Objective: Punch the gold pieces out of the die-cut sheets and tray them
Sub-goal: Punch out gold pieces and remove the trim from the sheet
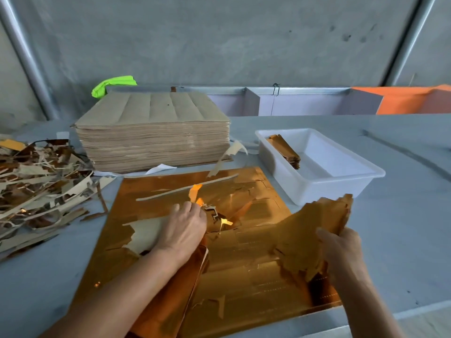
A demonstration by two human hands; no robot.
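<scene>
A gold die-cut sheet (244,284) lies flat on the table in front of me, partly torn, with loose strips on top. My left hand (183,228) rests on its middle, fingers curled on a torn gold scrap (210,212). My right hand (341,245) grips a thick bundle of punched gold pieces (314,230), lifted off the sheet at its right edge. A white plastic tray (341,174) stands to the right behind the sheet, with a small stack of gold pieces (285,152) in its left end.
A tall stack of brown-backed sheets (156,135) stands behind the work sheet. A heap of waste strips (36,179) covers the table's left side. A green cloth (114,85) lies behind the stack. Grey wall and metal rail run along the back.
</scene>
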